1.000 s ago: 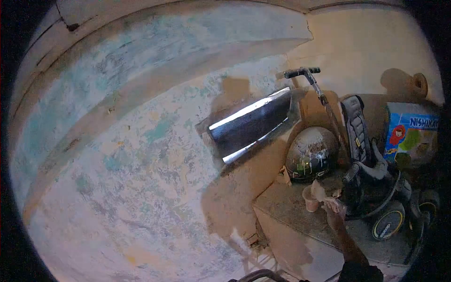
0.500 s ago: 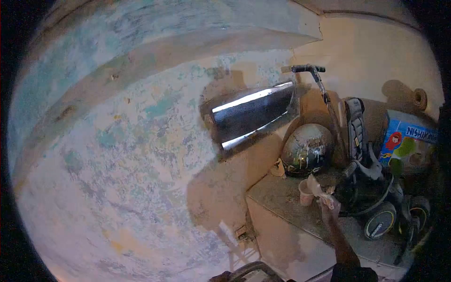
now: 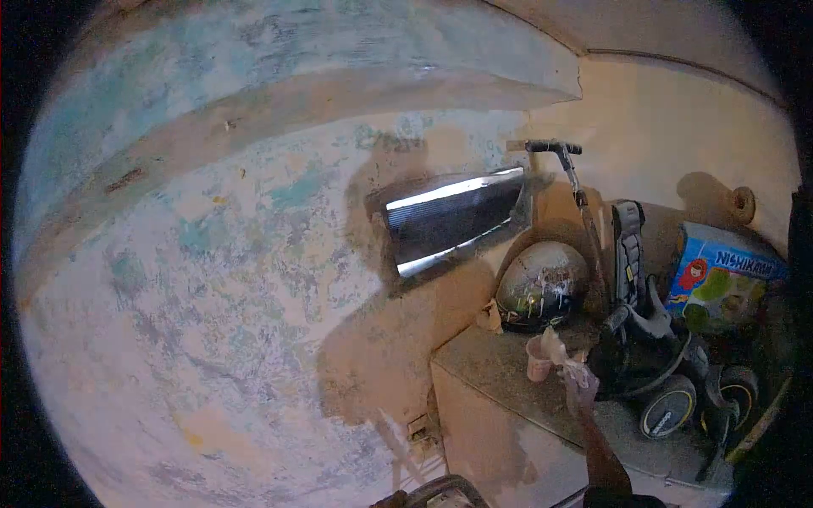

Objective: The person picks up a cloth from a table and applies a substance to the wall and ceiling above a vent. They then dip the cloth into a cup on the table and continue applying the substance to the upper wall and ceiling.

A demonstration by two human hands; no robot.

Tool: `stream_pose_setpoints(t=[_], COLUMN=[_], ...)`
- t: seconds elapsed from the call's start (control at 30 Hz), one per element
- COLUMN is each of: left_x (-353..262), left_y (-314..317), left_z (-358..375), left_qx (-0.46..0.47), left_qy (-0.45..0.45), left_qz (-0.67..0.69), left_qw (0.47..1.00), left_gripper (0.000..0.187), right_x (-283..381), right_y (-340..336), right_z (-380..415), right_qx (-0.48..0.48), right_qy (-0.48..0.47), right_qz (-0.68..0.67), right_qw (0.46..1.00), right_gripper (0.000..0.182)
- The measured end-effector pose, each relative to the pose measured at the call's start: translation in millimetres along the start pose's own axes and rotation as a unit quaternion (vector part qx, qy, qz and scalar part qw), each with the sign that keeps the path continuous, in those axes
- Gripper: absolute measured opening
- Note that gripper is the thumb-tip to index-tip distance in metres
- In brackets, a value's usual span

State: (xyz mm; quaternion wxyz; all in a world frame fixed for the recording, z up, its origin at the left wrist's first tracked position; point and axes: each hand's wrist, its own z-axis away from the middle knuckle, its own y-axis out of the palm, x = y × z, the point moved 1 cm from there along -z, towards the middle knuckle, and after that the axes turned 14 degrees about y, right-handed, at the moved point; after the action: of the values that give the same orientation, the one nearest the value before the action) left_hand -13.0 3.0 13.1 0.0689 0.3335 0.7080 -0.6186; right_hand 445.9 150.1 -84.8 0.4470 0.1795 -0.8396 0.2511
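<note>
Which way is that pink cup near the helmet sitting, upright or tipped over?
Upright: the pink cup has its rim uppermost and its base down at the dusty ledge.

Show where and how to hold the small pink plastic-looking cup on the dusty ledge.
Probably best to pinch the cup by its outer wall below the rim, coming from the picture's left: it stands upright with that side clear, while a pale, crumpled, sheet-like piece crowds its right.
</note>
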Motion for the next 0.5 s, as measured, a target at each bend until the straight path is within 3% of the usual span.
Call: stream_pose_setpoints(t=[0.13, 0.17, 0.23, 0.3, 0.33, 0.37, 0.43, 0.47, 0.5], left_x=[0, 0, 13, 21, 6, -3, 8, 11, 10], left_y=[-1, -2, 12, 21, 7, -2, 9, 13, 11], left_z=[-1, -1, 1, 6, 3, 0, 1, 3, 1], left_qx=[-0.034, -0.029, -0.065, -0.103, -0.074, -0.047, -0.051, -0.048, -0.053], left_qy=[-0.011, -0.002, 0.013, 0.027, 0.011, -0.004, 0.014, 0.034, 0.03], left_qz=[0.01, 0.011, 0.041, 0.065, 0.06, 0.054, 0.005, -0.038, -0.043], left_qw=[0.999, 1.0, 0.997, 0.992, 0.995, 0.997, 0.999, 0.998, 0.997], left_gripper=[0.032, 0.033, 0.033, 0.033, 0.034, 0.034, 0.035, 0.035, 0.035], right_x=[27, 14, 4, 8, -7, -29, -26, 5, 24], right_y=[-5, 6, 14, 10, 5, -3, -4, -9, -11], right_z=[4, 3, -2, 2, 2, 2, 2, 5, 10], right_qx=[0.002, 0.011, 0.027, 0.007, 0.014, -0.04, -0.094, 0.036, 0.113], right_qy=[-0.031, 0.014, 0.06, 0.064, 0.063, -0.13, -0.313, -0.144, -0.058], right_qz=[0.022, -0.174, -0.364, -0.085, -0.09, 0.153, 0.37, 0.174, 0.068], right_qw=[0.999, 0.985, 0.929, 0.994, 0.994, 0.979, 0.87, 0.973, 0.99], right_gripper=[0.032, 0.029, 0.028, 0.026, 0.026, 0.025, 0.025, 0.025, 0.026])
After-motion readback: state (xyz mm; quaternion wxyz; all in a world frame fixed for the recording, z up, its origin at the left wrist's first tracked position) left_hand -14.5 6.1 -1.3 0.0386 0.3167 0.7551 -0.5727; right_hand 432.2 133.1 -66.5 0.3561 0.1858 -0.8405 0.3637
